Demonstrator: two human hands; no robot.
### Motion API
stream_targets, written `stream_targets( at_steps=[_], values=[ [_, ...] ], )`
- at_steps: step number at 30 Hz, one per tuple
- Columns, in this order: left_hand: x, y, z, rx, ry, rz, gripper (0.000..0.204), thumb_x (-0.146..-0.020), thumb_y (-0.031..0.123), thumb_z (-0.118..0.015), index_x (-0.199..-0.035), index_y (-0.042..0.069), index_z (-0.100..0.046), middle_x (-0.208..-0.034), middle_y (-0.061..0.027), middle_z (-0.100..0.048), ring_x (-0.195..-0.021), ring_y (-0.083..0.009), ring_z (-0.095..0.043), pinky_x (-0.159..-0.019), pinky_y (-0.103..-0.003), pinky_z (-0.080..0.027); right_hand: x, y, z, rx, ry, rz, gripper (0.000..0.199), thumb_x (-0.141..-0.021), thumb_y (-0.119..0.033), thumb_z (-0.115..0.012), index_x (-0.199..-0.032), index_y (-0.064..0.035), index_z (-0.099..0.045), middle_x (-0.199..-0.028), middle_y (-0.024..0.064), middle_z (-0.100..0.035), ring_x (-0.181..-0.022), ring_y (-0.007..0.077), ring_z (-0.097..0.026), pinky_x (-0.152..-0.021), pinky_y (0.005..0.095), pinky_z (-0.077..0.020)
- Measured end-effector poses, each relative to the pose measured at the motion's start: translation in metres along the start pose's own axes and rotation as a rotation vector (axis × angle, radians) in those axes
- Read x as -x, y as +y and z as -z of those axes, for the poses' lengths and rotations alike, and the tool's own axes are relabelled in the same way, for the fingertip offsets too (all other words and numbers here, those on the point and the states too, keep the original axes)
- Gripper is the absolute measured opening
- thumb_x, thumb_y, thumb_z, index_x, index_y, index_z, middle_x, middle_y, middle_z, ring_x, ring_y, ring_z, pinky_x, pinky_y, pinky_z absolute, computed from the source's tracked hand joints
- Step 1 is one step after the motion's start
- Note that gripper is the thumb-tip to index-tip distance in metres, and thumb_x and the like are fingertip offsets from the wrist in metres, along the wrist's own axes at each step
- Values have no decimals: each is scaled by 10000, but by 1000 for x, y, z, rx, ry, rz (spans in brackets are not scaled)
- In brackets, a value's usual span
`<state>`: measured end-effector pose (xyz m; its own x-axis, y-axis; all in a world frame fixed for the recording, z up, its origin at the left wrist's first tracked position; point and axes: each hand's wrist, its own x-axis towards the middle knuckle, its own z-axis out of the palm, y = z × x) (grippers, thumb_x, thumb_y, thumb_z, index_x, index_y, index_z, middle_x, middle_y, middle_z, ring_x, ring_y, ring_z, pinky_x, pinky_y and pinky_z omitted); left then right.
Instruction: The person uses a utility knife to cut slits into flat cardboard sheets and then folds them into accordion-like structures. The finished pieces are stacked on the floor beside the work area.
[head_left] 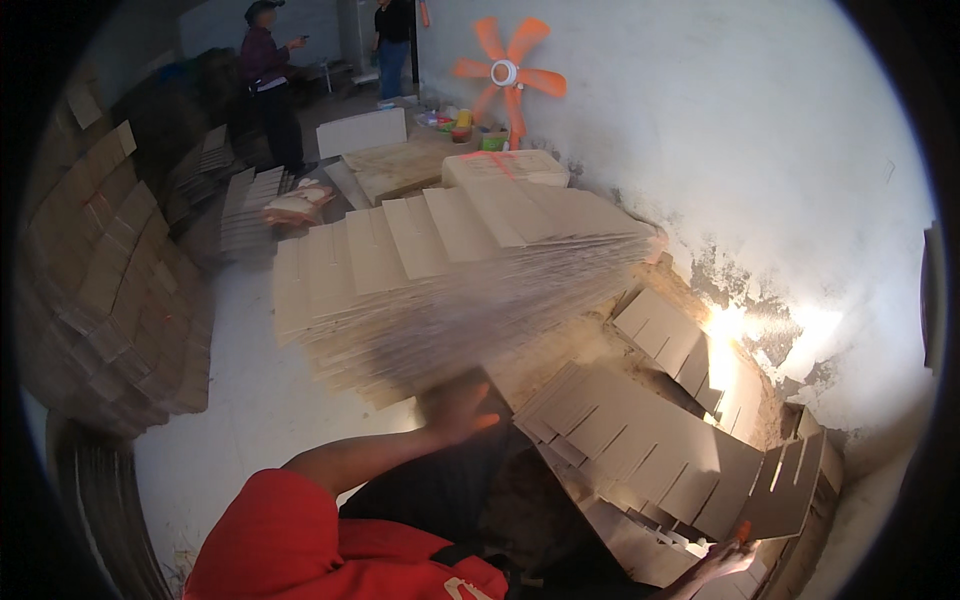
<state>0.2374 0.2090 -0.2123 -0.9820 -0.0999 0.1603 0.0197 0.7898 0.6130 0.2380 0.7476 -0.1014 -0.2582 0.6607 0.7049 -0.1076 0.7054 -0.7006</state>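
Pinched by its near edge in the right hand point(735, 555), a slotted cardboard sheet point(787, 488) tilts toward the bench's point(550, 362) right end, slots already cut, not yet set down. Beside it spreads a loose slotted pile point(630, 435), also cut. The left hand point(465, 415), fingers spread, seems to hold nothing by the front edge. Beyond, a fanned stack point(420, 240) towers on the bench; whether it's finished or waiting, I can't tell
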Motion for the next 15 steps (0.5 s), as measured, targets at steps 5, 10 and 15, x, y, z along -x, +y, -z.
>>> stream_targets(
  at_steps=[5,10,15],
  values=[
    [3,-2,-1,7,17,3,727,-858,366,-709,-1377,-56,-422,-1385,-223,-477,-1280,-335,-468,-1067,-381,-375,-13,3,9,80,-189,-272,243,-843,-121,-597,-1024,21,-673,-837,140,-708,-504,186,-486,-486,361,-402],
    [1,-1,0,-9,13,2,719,-859,346,-714,-1379,-53,-418,-1382,-221,-480,-1277,-332,-471,-1075,-379,-370,-5,18,17,337,-258,-6,327,-764,-24,-533,-1061,21,-662,-891,140,-711,-699,243,-636,-660,377,-487],
    [-1,5,5,-63,1,-48,686,-859,339,-709,-1357,-48,-438,-1331,-223,-516,-1248,-343,-489,-1035,-388,-402,3,20,19,33,-213,-102,450,-685,17,-434,-1079,14,-652,-949,108,-720,-713,229,-655,-670,343,-516]
  ],
)
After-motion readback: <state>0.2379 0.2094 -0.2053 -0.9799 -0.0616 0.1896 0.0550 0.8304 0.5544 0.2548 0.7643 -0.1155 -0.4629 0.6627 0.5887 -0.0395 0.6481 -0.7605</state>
